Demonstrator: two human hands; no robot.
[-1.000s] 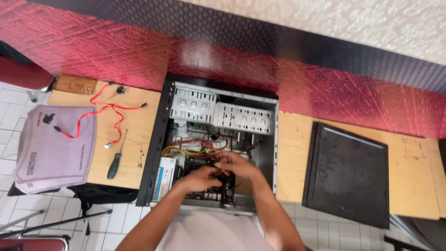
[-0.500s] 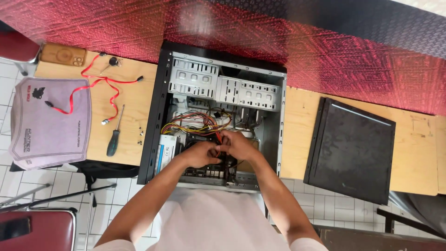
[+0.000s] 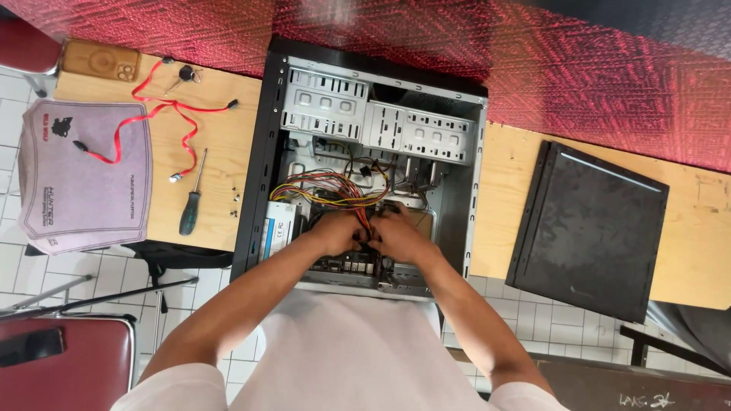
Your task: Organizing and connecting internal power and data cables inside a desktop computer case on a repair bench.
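The open computer case (image 3: 365,160) lies flat on the wooden table (image 3: 221,144); inside it, the left hand (image 3: 335,232) and right hand (image 3: 400,237) sit knuckle to knuckle, fingers curled around the coloured cable bundle (image 3: 335,186), hemmed by drive bays above and case walls alongside

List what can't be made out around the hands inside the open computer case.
- Head view: what the left hand and right hand grip; the hands cover it.
- The green circuit board in the open black computer case: mostly under hands and the yellow-red wire bundle.
- Small screws beside the green-handled screwdriver: too small to identify.
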